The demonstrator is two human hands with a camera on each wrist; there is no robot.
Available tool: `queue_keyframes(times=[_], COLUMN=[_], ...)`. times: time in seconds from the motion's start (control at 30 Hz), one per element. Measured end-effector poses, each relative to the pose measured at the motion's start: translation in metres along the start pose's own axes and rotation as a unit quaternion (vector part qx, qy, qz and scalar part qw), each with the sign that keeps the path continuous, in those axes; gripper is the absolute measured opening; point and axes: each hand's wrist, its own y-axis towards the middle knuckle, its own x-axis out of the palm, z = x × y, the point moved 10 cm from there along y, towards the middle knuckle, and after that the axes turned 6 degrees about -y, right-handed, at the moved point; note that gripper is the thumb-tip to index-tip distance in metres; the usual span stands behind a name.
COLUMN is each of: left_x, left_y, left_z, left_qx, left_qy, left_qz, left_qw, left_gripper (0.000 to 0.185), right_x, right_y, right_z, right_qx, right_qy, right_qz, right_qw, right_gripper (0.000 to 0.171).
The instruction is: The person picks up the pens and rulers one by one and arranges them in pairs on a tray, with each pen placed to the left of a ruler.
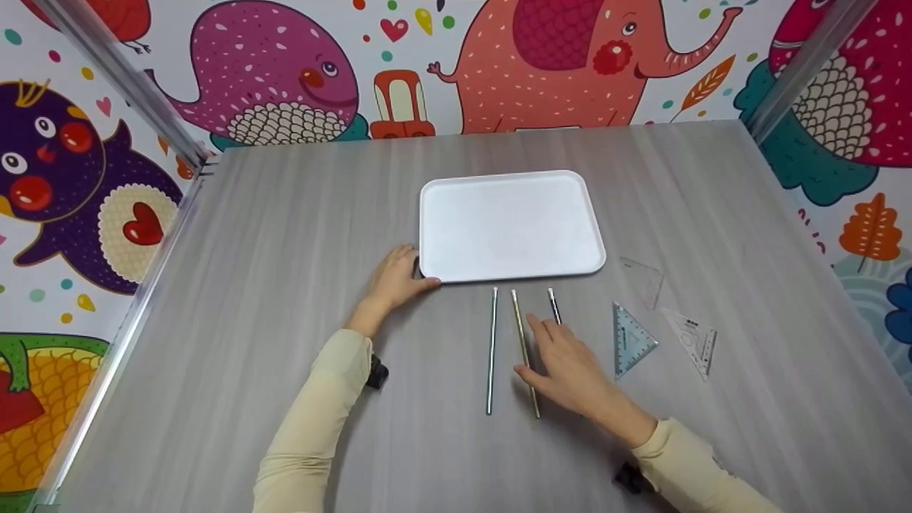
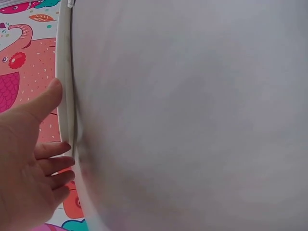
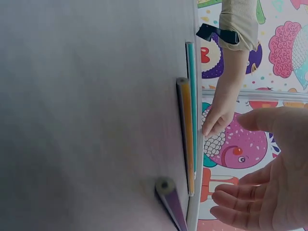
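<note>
Left hand (image 1: 396, 280) sits flat on the table (image 1: 271, 285), fingers relaxed and spread, fingertips touching the near-left corner of the white tray (image 1: 510, 225); the wrist view confirms fingers (image 2: 53, 163) against the tray rim, nothing gripped. Tray is mid-table, empty. Just in front of its near edge lie three pencils side by side, pointing toward the tray: left pencil (image 1: 491, 349), middle pencil (image 1: 524, 349), right pencil (image 1: 553, 305). Right hand (image 1: 566, 363) is over the near ends of the middle and right pencils, fingers straight and slightly apart, thumb by the middle pencil; can't tell whether it touches them, nothing pinched. Right of that: blue set square (image 1: 630, 340), then two clear set squares, one farther back (image 1: 643, 279), one at far right (image 1: 692, 338).
</note>
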Motion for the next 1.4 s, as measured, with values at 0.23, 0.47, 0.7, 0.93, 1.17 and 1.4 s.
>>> queue_keyframes(times=[0.23, 0.47, 0.7, 0.93, 1.17, 1.4], left_x=[-0.001, -0.001, -0.001, 0.000, 0.000, -0.002], left_y=[-0.001, -0.002, 0.000, 0.001, 0.002, 0.002], left_z=[-0.002, -0.002, -0.004, -0.003, -0.003, -0.003], left_qx=[-0.002, 0.007, 0.001, -0.005, -0.010, -0.012], left_qy=[0.006, 0.005, 0.000, -0.007, -0.008, -0.017], left_qz=[0.015, 0.024, 0.021, 0.012, 0.010, 0.013], left_qw=[0.9999, 0.9997, 0.9998, 0.9999, 0.9999, 0.9997], left_gripper=[0.067, 0.067, 0.066, 0.066, 0.068, 0.065], right_x=[0.009, 0.016, 0.024, 0.026, 0.029, 0.032], right_y=[0.000, 0.000, 0.001, 0.000, 0.000, -0.003], right_z=[-0.017, -0.028, -0.034, -0.047, -0.053, -0.055], right_qx=[-0.012, 0.007, 0.033, 0.005, 0.006, 0.030], right_qy=[0.029, 0.049, 0.070, 0.079, 0.064, 0.046], right_qz=[-0.040, -0.079, -0.115, -0.101, -0.095, -0.094], right_qw=[0.999, 0.996, 0.990, 0.992, 0.993, 0.994], right_gripper=[0.072, 0.071, 0.069, 0.058, 0.053, 0.042])
